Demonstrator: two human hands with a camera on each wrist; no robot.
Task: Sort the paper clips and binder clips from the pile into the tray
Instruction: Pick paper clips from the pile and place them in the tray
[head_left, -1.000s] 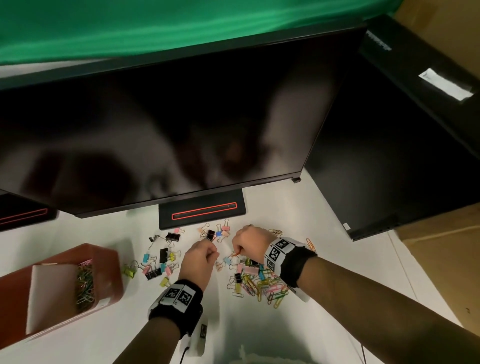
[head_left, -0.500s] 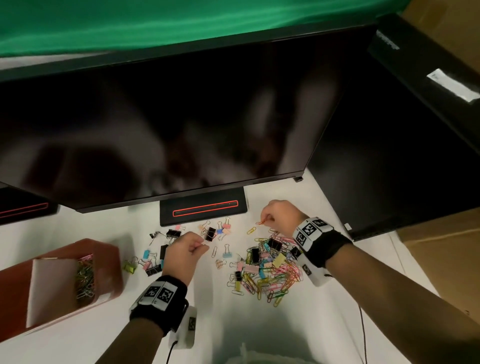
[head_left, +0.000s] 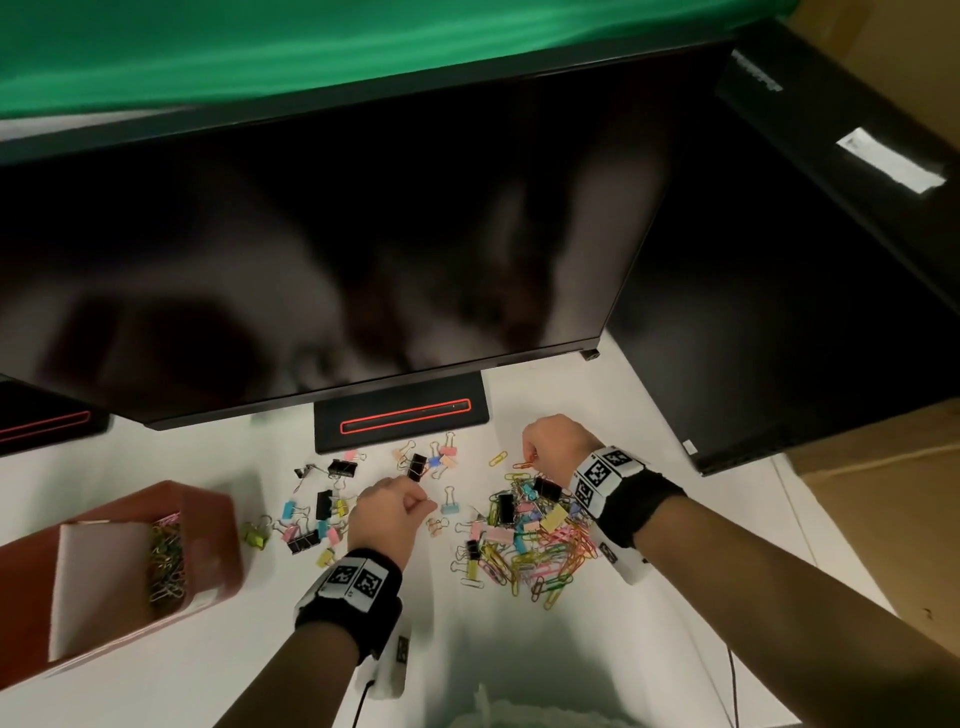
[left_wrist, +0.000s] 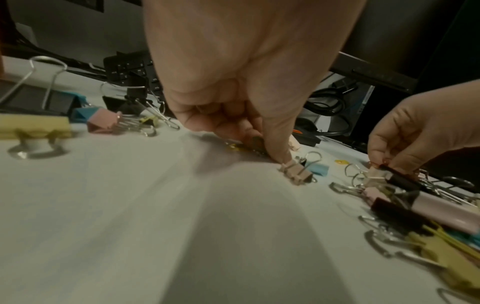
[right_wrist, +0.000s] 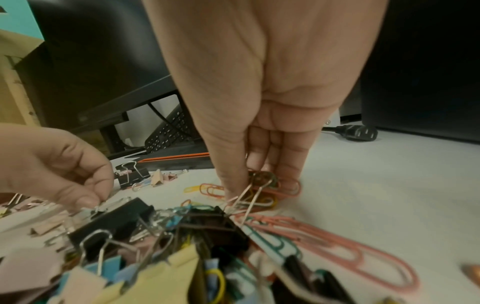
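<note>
— Plainly, the pile (head_left: 524, 540) is a tangle: paper clips hooked through one another and through the wire handles of binder clips, with a looser scatter of binder clips (head_left: 322, 512) spread on the white desk (head_left: 519, 660) to its left. If one clip is lifted, neighbours could be dragged up with it and dropped short of the tray (head_left: 213, 525).

— And what is held at present?

— The right hand (head_left: 553, 447) is closed, fingertips pinched on an orange paper clip (head_left: 522, 465) at the pile's far edge; several more clips appear to be gathered under its fingers (right_wrist: 288, 162) in the right wrist view, so a mixed bundle could be carried off. The left hand (head_left: 387, 514) is curled too, thumb and forefinger brought together low over the desk just left of the pile. Something yellowish is glimpsed under its fingertips in the left wrist view, but what is pinched, if anything, cannot be told; a small pink binder clip (left_wrist: 297, 174) lies just beside the thumb.

— Where is the tray in relation to all this?

— Well apart, at the left edge of the desk, beyond the scatter. Paper clips are already seen in one compartment beside a white divider. A long carry from the right hand is implied, and a binder clip could be let fall among those paper clips if compartments are confused.

— Anything else at risk?

— Loose clips could be swept under the monitor stand (head_left: 400, 418) just behind them.
</note>
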